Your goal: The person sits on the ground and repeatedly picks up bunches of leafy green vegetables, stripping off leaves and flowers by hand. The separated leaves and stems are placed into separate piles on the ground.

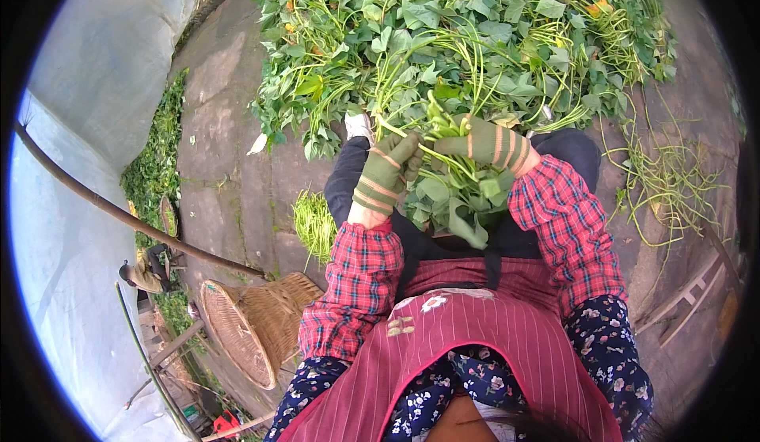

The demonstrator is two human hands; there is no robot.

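Both my hands wear green gloves with pale stripes and meet above my lap. My left hand [388, 170] pinches a pale green leafy vine stem [395, 128] between thumb and fingers. In my right hand [484, 145] is a bunch of thick green stems [442, 120], their ends showing above the fist. Broad green leaves [457, 204] hang below the right hand, over my lap. Beyond my feet spreads a large heap of leafy vines [463, 32], with some yellow and orange leaves in it.
Cut green stems [314, 223] lie beside my left leg. Loose, thin vines [671, 175] sprawl on the paved ground [217, 115] at right, near a wooden frame [683, 299]. A woven basket [255, 323] lies at lower left. A person [148, 270] sits farther off, beyond a long pole [119, 209].
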